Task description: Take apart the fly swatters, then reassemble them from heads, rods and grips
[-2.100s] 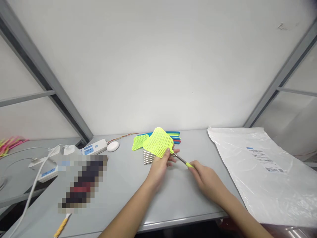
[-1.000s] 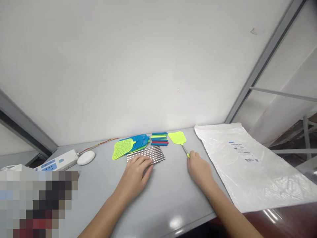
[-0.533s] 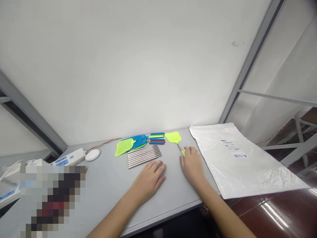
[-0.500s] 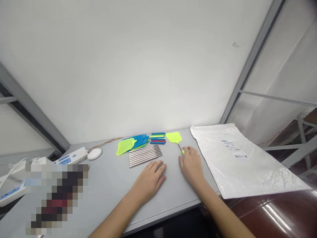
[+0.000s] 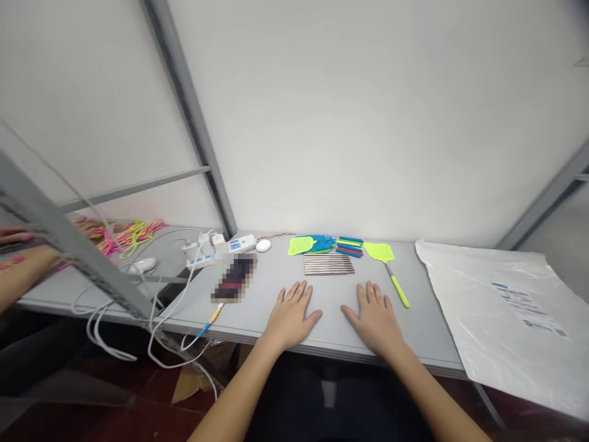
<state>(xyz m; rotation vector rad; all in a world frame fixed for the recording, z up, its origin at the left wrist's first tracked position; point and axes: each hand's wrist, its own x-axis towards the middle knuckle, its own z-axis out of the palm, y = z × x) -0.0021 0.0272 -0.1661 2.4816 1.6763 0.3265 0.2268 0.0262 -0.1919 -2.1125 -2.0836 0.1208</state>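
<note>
Yellow-green swatter (image 5: 389, 270) on grey desk (image 5: 331, 294) in head view, between right hand (image 5: 376, 319) and white package (image 5: 497, 344); grip spread. Left hand (image 5: 289, 318) near metal rods (image 5: 329, 265), grip likewise spread flat. Swatter heads (image 5: 321, 244) behind rods.

We look from one head-worn camera, facing forward and down across the table (image 5: 329, 301) to the wall (image 5: 322, 123); our forearms (image 5: 243, 387) show close below, left hand (image 5: 291, 316) and right hand (image 5: 377, 319) just beyond.
</note>
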